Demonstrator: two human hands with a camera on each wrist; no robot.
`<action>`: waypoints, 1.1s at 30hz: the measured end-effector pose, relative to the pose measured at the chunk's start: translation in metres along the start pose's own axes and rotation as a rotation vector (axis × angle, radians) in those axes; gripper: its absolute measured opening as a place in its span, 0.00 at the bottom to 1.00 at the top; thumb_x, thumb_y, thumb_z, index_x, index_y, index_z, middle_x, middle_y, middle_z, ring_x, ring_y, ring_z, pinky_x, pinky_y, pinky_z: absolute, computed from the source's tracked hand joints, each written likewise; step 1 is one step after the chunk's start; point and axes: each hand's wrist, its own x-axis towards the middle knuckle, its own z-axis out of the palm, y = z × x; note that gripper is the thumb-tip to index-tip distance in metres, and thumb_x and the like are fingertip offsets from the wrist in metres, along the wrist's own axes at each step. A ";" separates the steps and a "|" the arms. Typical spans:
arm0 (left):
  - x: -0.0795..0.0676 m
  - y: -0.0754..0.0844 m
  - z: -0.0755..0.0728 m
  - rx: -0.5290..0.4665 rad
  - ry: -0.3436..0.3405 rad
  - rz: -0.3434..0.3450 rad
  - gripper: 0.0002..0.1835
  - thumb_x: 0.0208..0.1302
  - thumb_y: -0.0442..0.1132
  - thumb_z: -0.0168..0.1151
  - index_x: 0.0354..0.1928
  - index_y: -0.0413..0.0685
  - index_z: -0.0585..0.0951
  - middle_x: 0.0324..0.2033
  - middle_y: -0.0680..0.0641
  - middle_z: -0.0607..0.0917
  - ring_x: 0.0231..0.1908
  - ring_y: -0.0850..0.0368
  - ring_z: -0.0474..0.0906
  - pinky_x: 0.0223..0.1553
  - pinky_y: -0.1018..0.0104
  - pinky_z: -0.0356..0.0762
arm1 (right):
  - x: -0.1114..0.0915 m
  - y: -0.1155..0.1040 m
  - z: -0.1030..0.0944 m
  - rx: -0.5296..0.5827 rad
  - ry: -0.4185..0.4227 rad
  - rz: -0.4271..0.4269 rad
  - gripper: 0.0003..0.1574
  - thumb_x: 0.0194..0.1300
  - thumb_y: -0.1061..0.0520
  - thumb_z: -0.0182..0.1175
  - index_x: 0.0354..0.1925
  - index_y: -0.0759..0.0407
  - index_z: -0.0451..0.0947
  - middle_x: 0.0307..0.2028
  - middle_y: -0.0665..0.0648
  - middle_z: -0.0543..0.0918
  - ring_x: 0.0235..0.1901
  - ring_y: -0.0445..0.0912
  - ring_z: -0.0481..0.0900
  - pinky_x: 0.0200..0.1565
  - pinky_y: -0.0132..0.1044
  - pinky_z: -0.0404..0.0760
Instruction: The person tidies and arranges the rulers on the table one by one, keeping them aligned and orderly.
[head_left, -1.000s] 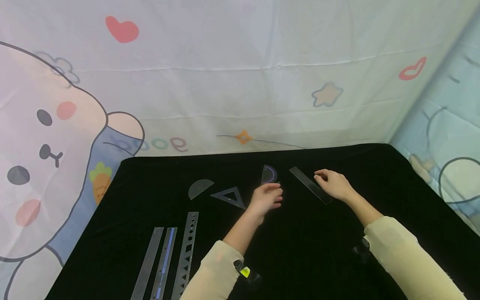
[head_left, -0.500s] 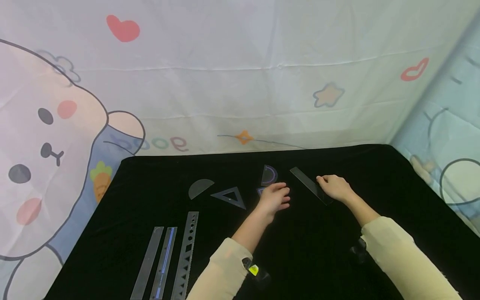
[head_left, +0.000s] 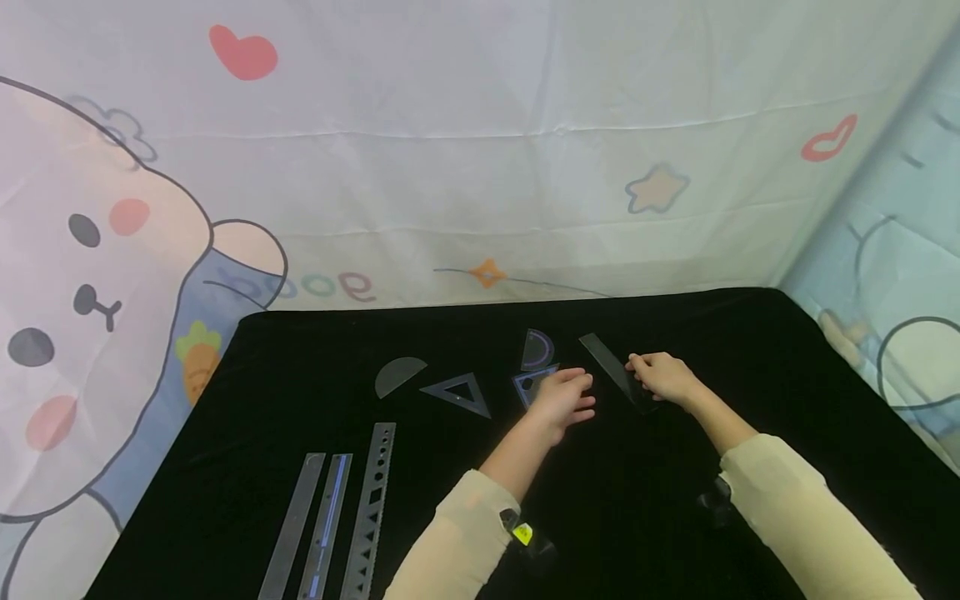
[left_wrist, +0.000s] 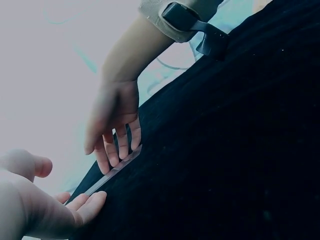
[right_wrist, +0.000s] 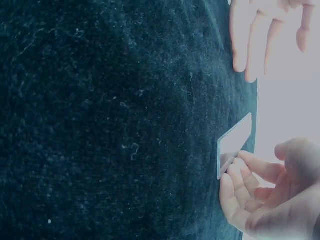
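My right hand [head_left: 666,377] is at the right edge of a clear ruler [head_left: 606,360] lying slanted on the black cloth. In the right wrist view its fingertips touch the long edge of the ruler [right_wrist: 236,142], while the thumb stays apart from it. My left hand [head_left: 561,403] hovers with loosely spread fingers to the left of that ruler, holding nothing. It partly covers a blue-edged set square [head_left: 522,386]. In the left wrist view the ruler [left_wrist: 120,166] stretches between both hands, and the left fingertips [left_wrist: 96,200] overlap its near end.
A purple-marked protractor [head_left: 537,350] lies behind the left hand. Farther left are a plain protractor [head_left: 400,375] and a triangular set square [head_left: 459,393]. Three long rulers lie side by side at front left, including a stencil ruler [head_left: 371,510]. A printed curtain [head_left: 450,167] hangs behind the table.
My left hand has moved right toward the slanted ruler, uncovering more of the blue-edged set square. The right hand dipped slightly and its fingertips now lie over the ruler's edge.
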 end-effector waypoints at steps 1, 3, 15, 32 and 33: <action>0.001 0.000 0.002 -0.005 0.002 -0.005 0.21 0.66 0.41 0.53 0.59 0.42 0.70 0.53 0.40 0.76 0.50 0.44 0.76 0.48 0.58 0.79 | 0.000 0.000 0.000 0.009 -0.006 0.002 0.31 0.73 0.46 0.34 0.55 0.69 0.70 0.41 0.63 0.74 0.36 0.48 0.73 0.33 0.34 0.80; 0.003 0.000 0.005 -0.010 0.002 -0.009 0.21 0.66 0.41 0.53 0.59 0.42 0.69 0.53 0.40 0.76 0.50 0.44 0.76 0.48 0.57 0.79 | -0.001 0.000 0.000 0.025 -0.015 0.007 0.31 0.73 0.46 0.33 0.55 0.69 0.70 0.42 0.64 0.74 0.37 0.49 0.74 0.35 0.36 0.81; 0.015 0.004 0.023 -0.057 0.061 -0.052 0.20 0.65 0.42 0.54 0.56 0.41 0.71 0.52 0.38 0.75 0.48 0.43 0.76 0.47 0.55 0.80 | 0.000 0.001 0.000 0.132 -0.068 0.028 0.33 0.74 0.46 0.32 0.57 0.71 0.66 0.51 0.70 0.74 0.47 0.57 0.75 0.40 0.41 0.83; 0.021 0.008 0.025 -0.103 0.034 -0.088 0.21 0.67 0.44 0.51 0.57 0.41 0.68 0.53 0.37 0.75 0.50 0.41 0.75 0.48 0.50 0.78 | -0.004 0.002 -0.004 0.454 -0.188 0.106 0.38 0.74 0.44 0.24 0.63 0.72 0.56 0.57 0.71 0.67 0.50 0.53 0.74 0.47 0.42 0.81; 0.021 0.007 0.025 -0.105 0.035 -0.091 0.21 0.67 0.44 0.51 0.57 0.41 0.68 0.53 0.37 0.75 0.50 0.42 0.75 0.48 0.50 0.78 | -0.004 0.002 -0.003 0.458 -0.188 0.109 0.38 0.74 0.44 0.24 0.63 0.72 0.57 0.57 0.71 0.67 0.49 0.53 0.74 0.47 0.42 0.81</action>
